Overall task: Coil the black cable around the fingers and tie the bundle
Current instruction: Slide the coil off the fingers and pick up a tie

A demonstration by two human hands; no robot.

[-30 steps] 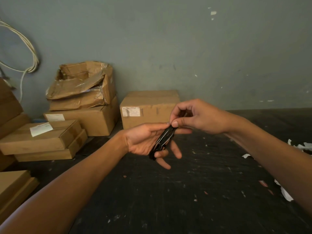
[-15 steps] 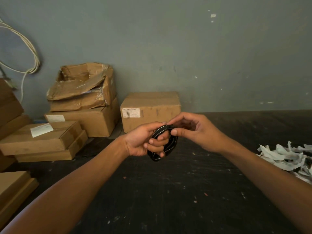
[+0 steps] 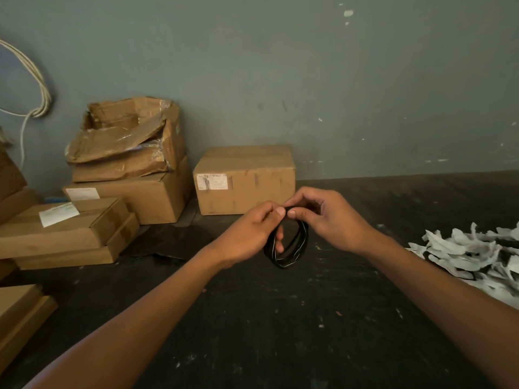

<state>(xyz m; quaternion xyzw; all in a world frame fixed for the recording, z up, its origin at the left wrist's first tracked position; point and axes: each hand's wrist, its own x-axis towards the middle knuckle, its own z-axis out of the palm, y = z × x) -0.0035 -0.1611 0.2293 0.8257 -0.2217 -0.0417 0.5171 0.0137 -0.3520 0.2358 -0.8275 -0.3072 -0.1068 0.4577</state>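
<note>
The black cable [image 3: 295,248] hangs as a small oval coil of several loops in front of me, above the dark table. My left hand [image 3: 250,234] pinches the top of the coil between thumb and fingers, with one fingertip showing through the loop. My right hand [image 3: 325,220] pinches the same top part from the right side, thumb and forefinger meeting the left thumb. The lower half of the coil hangs free below both hands.
The dark, speckled table [image 3: 266,332] stretches in front of me. Cardboard boxes [image 3: 244,178] stand against the grey wall, with a stack [image 3: 118,175] at the left. White paper scraps [image 3: 471,254] lie at the right. A white cord [image 3: 36,88] hangs at the far left.
The coil has come off the left fingers and now hangs as an open loop. Both hands moved slightly down and right and now pinch its top together.
</note>
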